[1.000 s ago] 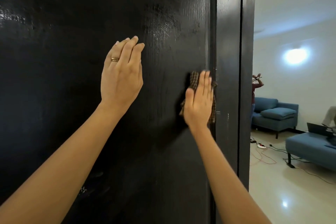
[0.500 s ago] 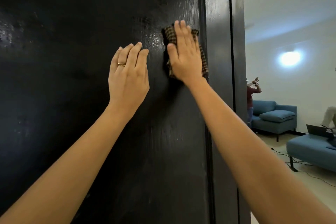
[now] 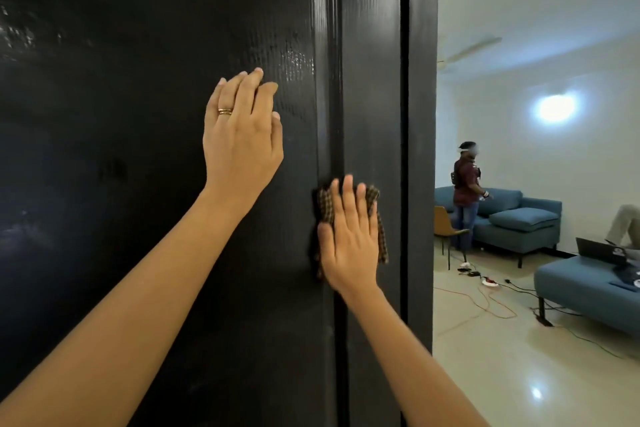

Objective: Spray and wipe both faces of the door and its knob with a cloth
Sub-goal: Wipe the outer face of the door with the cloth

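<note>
Door [image 3: 138,201] | right hand [image 3: 349,243] fingers [image 3: 348,201] straight, pressing cloth [image 3: 326,206] on edge (left hand [image 3: 242,146] flat beside) | sofa [image 3: 519,218] beyond

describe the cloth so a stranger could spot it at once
Find the big black door on the left and follow its right edge. There the right hand presses a cloth flat. It is the only brown-checked thing; the left hand, higher up, holds nothing.

Glossy black wood-grained door [image 3: 138,184]; soft checked woven cloth [image 3: 326,206]; polished floor [image 3: 519,374].
</note>
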